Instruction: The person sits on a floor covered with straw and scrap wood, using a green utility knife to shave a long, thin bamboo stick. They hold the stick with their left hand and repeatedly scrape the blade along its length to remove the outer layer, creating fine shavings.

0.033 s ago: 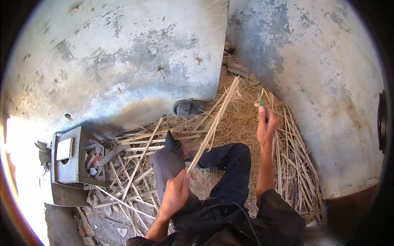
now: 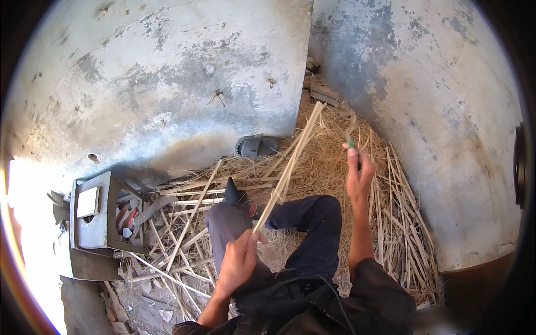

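Observation:
My left hand (image 2: 238,262), closed, grips the lower end of a long pale split-wood strip (image 2: 294,159). The strip slants up and away to the right above my bent legs, and thin slivers hang off its side. To the right, my right hand (image 2: 360,173) is closed around a small green-handled tool (image 2: 351,144), raised apart from the strip. A thin blurred shape stands above the green part; I cannot tell whether it is blade or shaving. Below and beyond the hands lies a heap of fine shavings (image 2: 326,162).
Loose strips (image 2: 190,212) lie crisscrossed at the left, and more strips (image 2: 407,229) are piled along the right wall (image 2: 446,139). A grey slipper (image 2: 256,146) lies by the far wall (image 2: 184,67). A grey wooden box (image 2: 106,212) with small items inside stands at the left.
My right hand has shifted slightly left and down with the green-handled tool. The strip's far end has tipped a little left, and its slivers look more spread.

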Tool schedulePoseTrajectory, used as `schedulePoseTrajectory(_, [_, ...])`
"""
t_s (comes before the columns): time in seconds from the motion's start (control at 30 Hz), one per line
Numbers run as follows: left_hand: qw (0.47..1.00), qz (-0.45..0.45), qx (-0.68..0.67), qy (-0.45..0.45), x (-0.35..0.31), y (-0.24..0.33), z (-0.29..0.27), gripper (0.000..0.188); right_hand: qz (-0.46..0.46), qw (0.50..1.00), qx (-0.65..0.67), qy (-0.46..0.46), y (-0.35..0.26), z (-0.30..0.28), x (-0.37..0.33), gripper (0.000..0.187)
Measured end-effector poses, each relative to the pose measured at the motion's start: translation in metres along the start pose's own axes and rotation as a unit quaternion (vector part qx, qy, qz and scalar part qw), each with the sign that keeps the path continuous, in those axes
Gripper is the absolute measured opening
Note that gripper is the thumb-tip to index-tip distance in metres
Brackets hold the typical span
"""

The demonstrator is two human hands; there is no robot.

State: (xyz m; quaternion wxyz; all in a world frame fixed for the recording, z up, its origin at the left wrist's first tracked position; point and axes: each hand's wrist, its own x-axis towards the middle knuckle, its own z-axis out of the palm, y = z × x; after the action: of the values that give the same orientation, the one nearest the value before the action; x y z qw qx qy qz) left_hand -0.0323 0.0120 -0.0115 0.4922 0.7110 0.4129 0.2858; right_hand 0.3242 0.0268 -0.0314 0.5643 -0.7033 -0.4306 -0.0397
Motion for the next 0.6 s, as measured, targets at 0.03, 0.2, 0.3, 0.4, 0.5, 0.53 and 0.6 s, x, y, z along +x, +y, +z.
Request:
schedulePoseTrajectory(0.03, [1.000,0.004,-0.010,0.004,0.003,0.000,-0.001,0.032,0.005,1.000,0.008,-0.014,-0.005,0.005,-0.007,0.040])
schedulePoseTrajectory(0.2, [0.999,0.010,-0.046,0.010,0.013,0.006,-0.001,0.037,-0.051,0.983,0.045,-0.168,-0.027,0.022,-0.040,0.033])
schedulePoseTrajectory(0.3, [0.998,0.032,-0.046,0.022,0.019,0.006,0.002,0.036,-0.070,0.969,0.100,-0.213,-0.038,0.031,-0.059,0.029])
schedulePoseTrajectory(0.4, [0.998,0.036,-0.026,0.043,0.022,0.013,0.002,0.034,-0.064,0.953,0.109,-0.275,-0.055,0.025,-0.068,0.029])
schedulePoseTrajectory(0.5, [0.998,0.038,-0.016,0.056,0.023,0.015,0.005,0.032,-0.115,0.954,0.130,-0.243,-0.067,0.026,-0.070,0.032])
schedulePoseTrajectory(0.53, [0.998,0.034,-0.008,0.046,0.022,0.017,0.004,0.029,-0.132,0.955,0.142,-0.226,-0.067,0.027,-0.070,0.033])
schedulePoseTrajectory(0.6, [0.999,0.026,0.010,0.029,0.017,0.021,0.001,0.024,-0.127,0.965,0.125,-0.190,-0.072,0.022,-0.058,0.033])
